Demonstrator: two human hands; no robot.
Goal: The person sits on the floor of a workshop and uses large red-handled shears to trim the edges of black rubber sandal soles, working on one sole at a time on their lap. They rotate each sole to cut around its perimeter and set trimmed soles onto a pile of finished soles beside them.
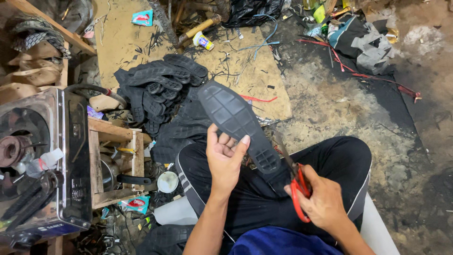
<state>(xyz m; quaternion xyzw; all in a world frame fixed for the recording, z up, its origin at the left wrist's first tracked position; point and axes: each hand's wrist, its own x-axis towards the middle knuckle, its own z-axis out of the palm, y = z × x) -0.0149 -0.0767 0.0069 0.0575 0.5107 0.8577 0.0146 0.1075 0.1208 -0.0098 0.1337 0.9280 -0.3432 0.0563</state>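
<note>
My left hand [225, 159] holds a black rubber shoe sole [237, 123] by its middle, tread side up, its toe pointing away from me. My right hand [322, 200] grips red-handled scissors [299, 191], whose blades meet the sole's heel end near my lap. I sit with my legs in black trousers [330, 160] crossed under the work.
A heap of black rubber soles [158, 87] lies ahead on a plywood board [127, 42]. A metal machine [45, 160] and a wooden crate [115, 165] stand at the left. Rubber scraps, a small glue bottle [203, 41] and crumpled cloth [363, 40] litter the dirty floor.
</note>
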